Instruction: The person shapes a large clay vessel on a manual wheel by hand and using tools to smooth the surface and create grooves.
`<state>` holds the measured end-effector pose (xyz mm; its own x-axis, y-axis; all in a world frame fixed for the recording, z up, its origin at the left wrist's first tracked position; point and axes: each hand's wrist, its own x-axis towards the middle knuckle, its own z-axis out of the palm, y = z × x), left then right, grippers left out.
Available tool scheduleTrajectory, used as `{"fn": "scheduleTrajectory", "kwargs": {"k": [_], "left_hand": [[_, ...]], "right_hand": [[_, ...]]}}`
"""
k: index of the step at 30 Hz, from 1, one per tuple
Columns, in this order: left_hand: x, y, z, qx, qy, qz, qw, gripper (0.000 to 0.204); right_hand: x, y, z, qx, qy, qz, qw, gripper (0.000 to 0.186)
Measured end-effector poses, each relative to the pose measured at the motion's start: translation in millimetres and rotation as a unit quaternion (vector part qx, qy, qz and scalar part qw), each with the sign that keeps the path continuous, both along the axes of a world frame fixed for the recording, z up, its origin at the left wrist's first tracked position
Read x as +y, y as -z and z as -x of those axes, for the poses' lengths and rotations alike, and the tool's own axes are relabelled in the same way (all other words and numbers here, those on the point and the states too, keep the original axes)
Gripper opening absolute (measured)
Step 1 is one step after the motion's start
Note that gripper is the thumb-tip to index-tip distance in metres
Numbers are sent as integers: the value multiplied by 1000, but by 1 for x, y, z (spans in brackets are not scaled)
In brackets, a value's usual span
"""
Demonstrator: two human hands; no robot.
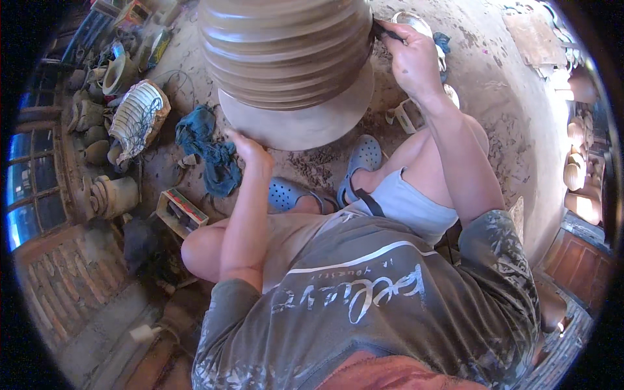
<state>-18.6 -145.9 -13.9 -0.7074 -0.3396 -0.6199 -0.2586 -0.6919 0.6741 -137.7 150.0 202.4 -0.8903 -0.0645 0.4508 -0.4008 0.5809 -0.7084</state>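
My right hand (pixel 416 65) is closed on a dark tool (pixel 388 30), its end at the ribbed clay pot (pixel 286 58), just left of that grip. My left hand (pixel 252 151) is loosely open, nothing seen in it, beside the rim of the pale disc (pixel 292 127) beneath the pot; contact I can't tell. Clay looks damp: likely heavy, soft, slick, easily dented. I'd cup it low with both palms, never pinch the ridges.

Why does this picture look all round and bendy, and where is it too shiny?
Head view: the fisheye lens bends straight edges, like the paned window, and leaves black corners; head view: glare whitens some pots at right; head view: pale shine streaks the ridged clay pot.
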Motion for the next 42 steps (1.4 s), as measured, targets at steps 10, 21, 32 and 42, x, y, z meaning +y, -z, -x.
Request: {"fn": "scheduleTrajectory", "kwargs": {"k": [10, 21, 32, 42], "left_hand": [[78, -7, -46, -15, 85, -56, 995, 83], [101, -16, -72, -141, 169, -3, 975, 77], [104, -3, -73, -72, 155, 38, 984, 71], [9, 7, -5, 14, -38, 24, 999, 89]], "right_hand": [[-4, 2, 1, -2, -26, 36, 999, 29], [2, 6, -15, -61, 7, 0, 998, 32], [8, 33, -1, -39, -7, 36, 999, 32], [-5, 22, -10, -55, -22, 24, 998, 31]]}}
